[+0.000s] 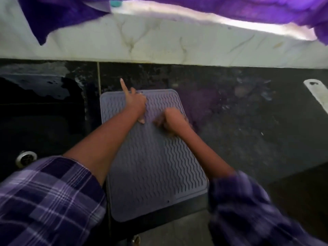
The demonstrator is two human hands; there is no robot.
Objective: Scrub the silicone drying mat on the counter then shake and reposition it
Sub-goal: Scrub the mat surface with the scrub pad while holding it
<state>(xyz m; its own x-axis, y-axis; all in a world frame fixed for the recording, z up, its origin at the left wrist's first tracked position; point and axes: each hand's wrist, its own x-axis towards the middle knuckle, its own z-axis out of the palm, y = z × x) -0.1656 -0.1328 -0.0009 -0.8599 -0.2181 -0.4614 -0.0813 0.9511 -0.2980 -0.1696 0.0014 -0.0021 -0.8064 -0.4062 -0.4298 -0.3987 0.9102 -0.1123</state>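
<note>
The left hand (pixel 137 102) rests on the far end of the mat (pixel 152 162), one finger stretched out past the far edge, the others pressed down on the ribs; it seems to pin the mat in place and grips nothing. The right hand (pixel 170 121) sits mid-mat, blurred, fingers curled under. It may be clenched round a scrubber, but I cannot tell whether anything is in it.

By my reading, the scrubbing step is in hand: one hand steadies, the other works the surface. The near half of the mat has yet to be reached, so the next move likely calls for drawing the right hand toward the body while the left keeps the mat from sliding. Shaking and repositioning are not yet begun.

The mat is grey-lilac, with wavy ribs and rounded corners. It lies flat on the dark counter (pixel 248 125), just right of the sink (pixel 39 125), its near end overhanging the counter edge.
</note>
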